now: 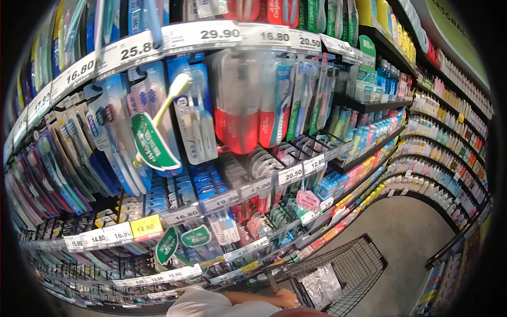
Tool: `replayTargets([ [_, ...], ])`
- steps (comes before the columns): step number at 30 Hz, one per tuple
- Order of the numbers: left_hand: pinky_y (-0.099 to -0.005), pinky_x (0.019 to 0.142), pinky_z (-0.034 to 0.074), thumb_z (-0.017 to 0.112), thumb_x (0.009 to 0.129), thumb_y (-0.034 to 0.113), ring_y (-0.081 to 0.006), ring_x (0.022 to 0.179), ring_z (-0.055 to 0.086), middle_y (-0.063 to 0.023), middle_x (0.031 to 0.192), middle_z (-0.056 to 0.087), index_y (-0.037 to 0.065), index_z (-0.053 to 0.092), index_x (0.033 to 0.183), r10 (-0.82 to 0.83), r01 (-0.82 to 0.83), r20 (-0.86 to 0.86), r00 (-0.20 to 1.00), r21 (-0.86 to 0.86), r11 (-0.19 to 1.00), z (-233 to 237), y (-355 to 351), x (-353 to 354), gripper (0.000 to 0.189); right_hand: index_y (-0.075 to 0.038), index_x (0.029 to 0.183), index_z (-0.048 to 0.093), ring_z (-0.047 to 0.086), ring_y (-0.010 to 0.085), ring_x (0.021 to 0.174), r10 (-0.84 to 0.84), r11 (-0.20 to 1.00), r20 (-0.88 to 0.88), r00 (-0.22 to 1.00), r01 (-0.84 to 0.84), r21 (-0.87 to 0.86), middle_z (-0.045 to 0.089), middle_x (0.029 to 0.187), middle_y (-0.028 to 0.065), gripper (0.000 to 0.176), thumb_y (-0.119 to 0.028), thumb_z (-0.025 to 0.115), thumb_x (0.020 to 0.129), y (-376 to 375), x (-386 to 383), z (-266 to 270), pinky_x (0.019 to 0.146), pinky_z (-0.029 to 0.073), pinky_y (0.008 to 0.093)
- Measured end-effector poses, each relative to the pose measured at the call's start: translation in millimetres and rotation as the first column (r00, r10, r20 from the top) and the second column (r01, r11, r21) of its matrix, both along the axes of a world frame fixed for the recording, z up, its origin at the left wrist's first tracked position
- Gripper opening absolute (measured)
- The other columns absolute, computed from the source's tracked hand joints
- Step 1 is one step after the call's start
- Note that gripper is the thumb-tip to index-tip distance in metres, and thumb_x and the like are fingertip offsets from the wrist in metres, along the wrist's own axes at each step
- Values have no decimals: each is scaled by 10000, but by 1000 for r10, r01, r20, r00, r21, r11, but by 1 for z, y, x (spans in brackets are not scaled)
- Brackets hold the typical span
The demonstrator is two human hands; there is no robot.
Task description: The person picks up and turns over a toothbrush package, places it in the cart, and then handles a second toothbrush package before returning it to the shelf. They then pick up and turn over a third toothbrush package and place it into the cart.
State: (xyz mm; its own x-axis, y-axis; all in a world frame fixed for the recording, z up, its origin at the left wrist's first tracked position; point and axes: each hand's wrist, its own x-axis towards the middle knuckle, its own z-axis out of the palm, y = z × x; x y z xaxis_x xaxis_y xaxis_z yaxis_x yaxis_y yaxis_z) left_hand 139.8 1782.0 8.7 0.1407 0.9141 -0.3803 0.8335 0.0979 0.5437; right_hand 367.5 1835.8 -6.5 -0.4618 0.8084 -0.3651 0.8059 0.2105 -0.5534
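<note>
At the bottom edge, a light grey sleeve (198,304) leads to a bare forearm that reaches to the right. My left hand (287,298) is at its end, its fingers closed round the handle of a black wire shopping cart (364,264). A crinkled silvery package (321,287) lies in the cart's near part, just right of the hand. My right hand does not show. A blurred reddish shape at the bottom edge cannot be made out.
Shelves of packaged toothbrushes (113,137) with price strips (227,199) fill the left and centre. Green tags (153,142) stick out from them. Bottle shelves (438,132) curve along the right. Grey floor (404,227) shows beyond the cart.
</note>
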Motion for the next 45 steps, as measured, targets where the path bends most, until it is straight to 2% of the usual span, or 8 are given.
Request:
replayTargets([
  [4,-475,578,504,548,727,464,-356,653,636,-224,679,627,-31,662,742,105,-101,66,992,-53,993,36,13,7,508,17,960,607,588,375,751,36,999,4,999,-36,0,606,793,242,469,-427,516,838,28,8,-2,658,457,444],
  [7,-467,618,512,556,738,463,-353,693,639,-215,721,635,-7,662,761,114,-107,-51,992,109,988,27,26,26,482,16,962,608,588,381,759,63,998,7,998,-63,-5,607,801,245,475,-433,514,838,45,15,-2,663,458,447],
  [10,-459,652,514,560,750,440,-355,745,635,-196,773,640,25,659,830,133,-127,-25,991,170,977,29,38,37,434,15,964,609,588,387,767,82,997,16,997,-81,-10,608,809,247,481,-439,513,837,58,24,-4,668,458,450],
  [11,-458,653,509,563,755,408,-352,768,629,-181,815,640,54,648,887,153,-137,-99,983,150,979,32,45,46,387,15,964,610,588,389,770,85,996,20,996,-85,-10,608,811,248,483,-441,512,836,61,26,-5,670,459,451],
  [14,-464,628,504,565,744,414,-345,739,630,-171,789,639,57,652,862,154,-141,-37,987,237,961,50,46,50,386,14,966,611,588,394,778,96,995,25,995,-95,-22,609,819,251,489,-447,511,836,66,33,-7,675,459,454],
  [18,-461,602,504,567,732,421,-343,695,630,-164,750,636,50,659,804,133,-127,-73,988,82,988,25,64,58,389,12,969,612,588,402,790,98,995,40,994,-98,-22,610,829,255,497,-455,509,835,66,46,-11,681,460,458],
  [39,-448,605,512,548,755,440,-321,696,635,-155,723,645,80,677,802,162,-137,-130,978,182,974,8,67,75,385,6,982,621,589,442,848,8,1000,109,994,-6,-17,616,884,275,538,-496,498,829,41,114,-23,716,465,479],
  [45,-432,628,510,572,734,438,-308,685,641,-141,726,649,82,668,765,198,-175,-140,970,161,971,23,68,82,370,10,895,607,578,416,758,-3,1000,82,997,5,-17,596,793,255,555,-529,526,793,51,109,-22,653,447,467],
])
